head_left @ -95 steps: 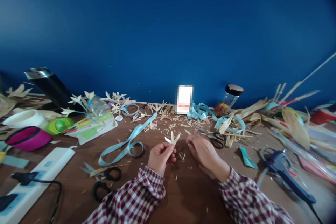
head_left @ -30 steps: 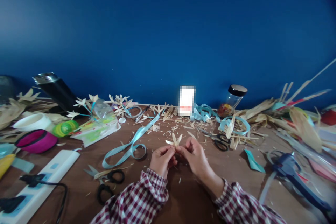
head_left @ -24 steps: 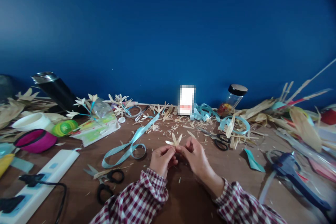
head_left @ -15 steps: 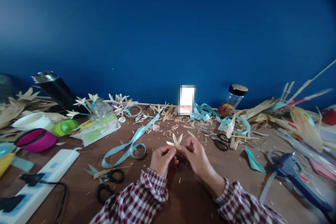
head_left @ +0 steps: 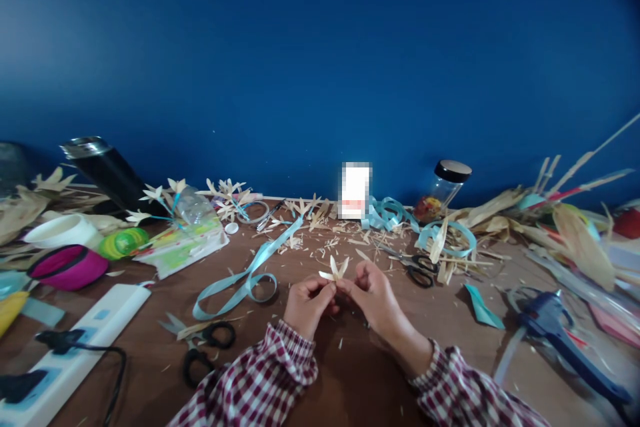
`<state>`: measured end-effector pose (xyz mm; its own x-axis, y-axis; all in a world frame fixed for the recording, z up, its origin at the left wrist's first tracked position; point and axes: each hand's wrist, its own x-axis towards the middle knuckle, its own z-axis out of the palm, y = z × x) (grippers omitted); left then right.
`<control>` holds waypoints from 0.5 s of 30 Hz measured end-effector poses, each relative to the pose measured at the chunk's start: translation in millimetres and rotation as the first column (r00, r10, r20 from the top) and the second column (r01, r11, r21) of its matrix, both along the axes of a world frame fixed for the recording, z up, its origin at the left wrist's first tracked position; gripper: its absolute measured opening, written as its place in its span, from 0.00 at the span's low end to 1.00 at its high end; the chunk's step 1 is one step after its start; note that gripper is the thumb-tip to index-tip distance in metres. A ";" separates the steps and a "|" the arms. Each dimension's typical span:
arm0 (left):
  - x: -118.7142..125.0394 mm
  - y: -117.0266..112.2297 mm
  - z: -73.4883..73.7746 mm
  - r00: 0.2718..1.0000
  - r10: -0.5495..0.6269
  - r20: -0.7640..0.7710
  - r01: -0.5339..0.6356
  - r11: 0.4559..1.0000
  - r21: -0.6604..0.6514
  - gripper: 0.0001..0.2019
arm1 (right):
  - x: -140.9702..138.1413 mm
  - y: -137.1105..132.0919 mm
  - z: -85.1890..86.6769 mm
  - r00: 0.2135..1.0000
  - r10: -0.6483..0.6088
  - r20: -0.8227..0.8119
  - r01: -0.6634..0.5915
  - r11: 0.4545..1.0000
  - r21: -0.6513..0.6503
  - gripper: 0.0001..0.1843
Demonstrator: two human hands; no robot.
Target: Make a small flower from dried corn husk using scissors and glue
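A small cream corn-husk flower (head_left: 337, 269) with narrow pointed petals is held up between both hands over the brown table. My left hand (head_left: 309, 305) is closed, pinching the flower's base between thumb and fingers. Thumb and fingertips of my right hand (head_left: 379, 301) close on that same base from the other side. Above the right fingers pokes the pointed tip of a loose husk strip (head_left: 362, 255), apparently tucked in that hand. The flower's lower end is hidden by my fingers.
Black-handled scissors (head_left: 197, 343) lie left, another pair (head_left: 421, 269) right. Blue ribbon (head_left: 235, 287) curls behind my left hand. A glue gun (head_left: 565, 340) rests at right, a power strip (head_left: 107, 320) at left. Husk scraps, a jar (head_left: 445, 190) and a flask (head_left: 107, 170) line the back.
Almost nothing differs. Both hands keep their pinch on the flower, with only a very slight shift of the fingers and view.
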<state>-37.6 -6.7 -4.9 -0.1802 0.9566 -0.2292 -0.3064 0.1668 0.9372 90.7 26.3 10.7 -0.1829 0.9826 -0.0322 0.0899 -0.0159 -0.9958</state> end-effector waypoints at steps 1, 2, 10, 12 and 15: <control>0.0 -0.2 -0.8 1.000 -0.003 -0.003 0.003 1.000 -0.001 0.12 | 0.4 0.3 -0.4 1.000 0.003 0.010 -0.003 1.000 -0.001 0.18; -0.1 -0.4 -1.5 1.000 -0.005 -0.005 0.005 1.000 -0.003 0.12 | 0.9 0.6 -0.8 1.000 0.005 0.020 -0.005 1.000 -0.004 0.18; -0.4 -0.8 -3.5 0.999 -0.037 -0.004 0.037 0.999 0.026 0.11 | 3.0 -0.9 3.2 1.000 0.010 0.013 -0.010 0.999 -0.041 0.19; -0.7 -1.8 -3.2 0.998 -0.061 0.013 0.061 0.998 0.035 0.11 | 3.0 -1.6 6.2 0.999 0.027 -0.029 -0.029 0.998 -0.061 0.20; -0.8 -2.9 -3.1 0.995 -0.095 0.034 0.093 0.995 0.046 0.12 | 3.2 -2.0 9.4 0.997 0.032 -0.077 -0.038 0.995 -0.088 0.21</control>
<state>-38.4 -9.6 -7.9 -0.0815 0.9782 -0.1908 -0.3247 0.1549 0.9330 93.9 24.3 20.1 -0.2224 0.9693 -0.1046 0.0165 -0.1035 -0.9945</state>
